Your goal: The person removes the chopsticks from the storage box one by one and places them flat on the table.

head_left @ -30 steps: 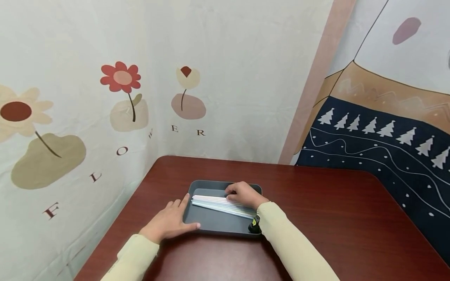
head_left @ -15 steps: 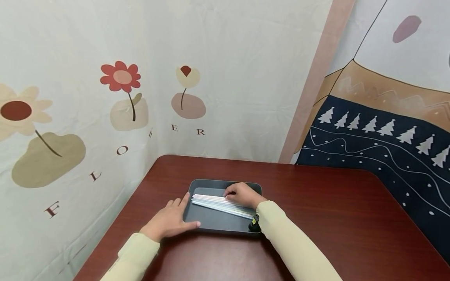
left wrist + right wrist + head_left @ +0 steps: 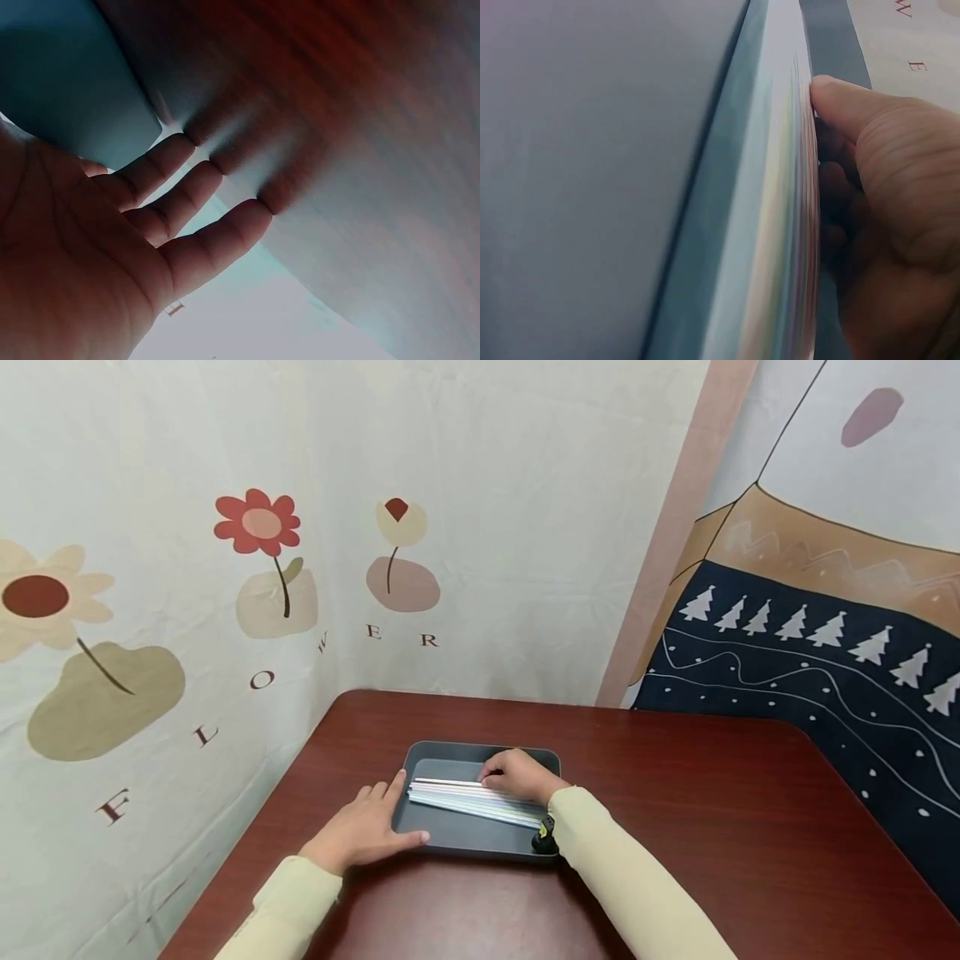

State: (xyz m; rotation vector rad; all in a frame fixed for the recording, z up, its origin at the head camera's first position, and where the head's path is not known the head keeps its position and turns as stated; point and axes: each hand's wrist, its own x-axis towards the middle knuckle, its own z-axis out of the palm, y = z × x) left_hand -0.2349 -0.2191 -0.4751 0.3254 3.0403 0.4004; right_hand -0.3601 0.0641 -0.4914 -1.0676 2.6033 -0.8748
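Observation:
A bundle of long, thin, pastel-coloured paper strips (image 3: 465, 800) lies fanned out in a dark grey tray (image 3: 450, 840). In the right wrist view the strips (image 3: 769, 217) stand in layers of white, blue, yellow and pink. My right hand (image 3: 519, 774) pinches the far edge of the bundle, its thumb (image 3: 847, 105) against the outermost strips and the other fingers curled, partly hidden behind them. At the tray's left end my left hand (image 3: 360, 833) rests with spread fingers, index at the left rim and thumb along the near rim.
The tray sits on a reddish-brown table (image 3: 675, 810). Behind it hangs a pale cloth (image 3: 510, 527) printed with flowers and letters. A dark blue cloth with white trees (image 3: 810, 677) hangs at the right. A small black device (image 3: 543, 838) is worn at the right wrist.
At the far side of the bundle, the outermost strips have parted slightly from the rest, with a dark line showing there. Both hands stay nearly in place.

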